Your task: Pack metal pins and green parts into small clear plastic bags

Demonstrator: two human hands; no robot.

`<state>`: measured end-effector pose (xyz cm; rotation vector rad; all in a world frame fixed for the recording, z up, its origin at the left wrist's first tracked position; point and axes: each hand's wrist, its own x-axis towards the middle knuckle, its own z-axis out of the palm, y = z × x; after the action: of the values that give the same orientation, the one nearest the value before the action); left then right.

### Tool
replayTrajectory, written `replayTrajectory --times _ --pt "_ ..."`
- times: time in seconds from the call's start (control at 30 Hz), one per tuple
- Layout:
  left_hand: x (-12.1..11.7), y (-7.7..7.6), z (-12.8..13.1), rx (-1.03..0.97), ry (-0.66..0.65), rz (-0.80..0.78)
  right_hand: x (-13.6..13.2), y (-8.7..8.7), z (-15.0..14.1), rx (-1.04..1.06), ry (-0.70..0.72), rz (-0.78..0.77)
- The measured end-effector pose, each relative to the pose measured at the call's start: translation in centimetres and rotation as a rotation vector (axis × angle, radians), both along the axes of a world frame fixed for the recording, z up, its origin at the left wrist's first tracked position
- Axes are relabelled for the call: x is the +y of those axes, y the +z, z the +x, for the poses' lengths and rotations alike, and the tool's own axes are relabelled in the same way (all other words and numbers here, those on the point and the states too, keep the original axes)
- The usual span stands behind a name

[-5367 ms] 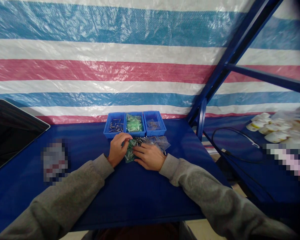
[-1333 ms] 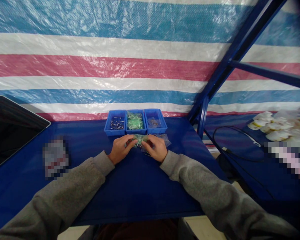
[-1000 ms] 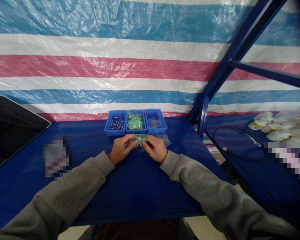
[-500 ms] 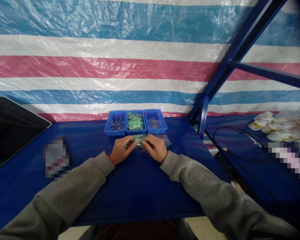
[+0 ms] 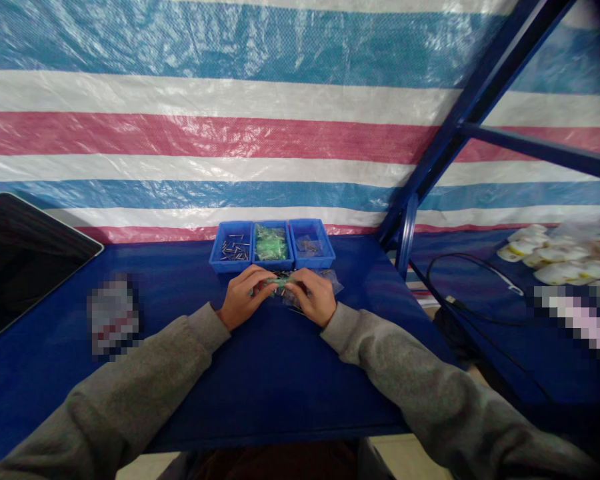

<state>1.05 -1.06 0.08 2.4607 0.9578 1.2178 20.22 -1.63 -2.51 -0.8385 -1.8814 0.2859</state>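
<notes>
Between both hands is a small clear plastic bag with green on it [image 5: 279,283]. The fingers and thumb of my left hand [image 5: 245,297] pinch its left end. My right hand [image 5: 314,298] pinches the right end in the same way. Fingers cover much of the bag, so its contents cannot be made out. Beside and partly under my right hand lies another clear bag [image 5: 332,279] on the table, with some thin dark pieces near it. Just beyond the hands, the middle blue bin holds green-marked bags [image 5: 271,244].
The left blue bin [image 5: 220,261] contains short metal pins or screws, and the right blue bin [image 5: 329,249] small clear packets. A dark screen [image 5: 25,257] stands at left, near a blurred-out item [image 5: 113,317]. Rightward are a blue metal frame [image 5: 407,233], a black cable [image 5: 430,280] and white rolls [image 5: 555,257].
The green-marked bag has tipped or folded between my fingers and shows less of its face. My left fingers have shifted slightly; both arms stay about where they were.
</notes>
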Motion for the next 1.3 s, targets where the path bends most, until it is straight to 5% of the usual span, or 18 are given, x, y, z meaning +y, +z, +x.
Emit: replayTrajectory --times 0.53,1.3 --pt "0.0 0.0 -0.1 0.013 -0.043 0.03 -0.3 0.8 -0.1 -0.036 0.094 0.023" --pt "0.3 -0.4 -0.2 -0.048 0.057 0.058 0.0 -0.3 0.2 -0.013 -0.008 -0.021"
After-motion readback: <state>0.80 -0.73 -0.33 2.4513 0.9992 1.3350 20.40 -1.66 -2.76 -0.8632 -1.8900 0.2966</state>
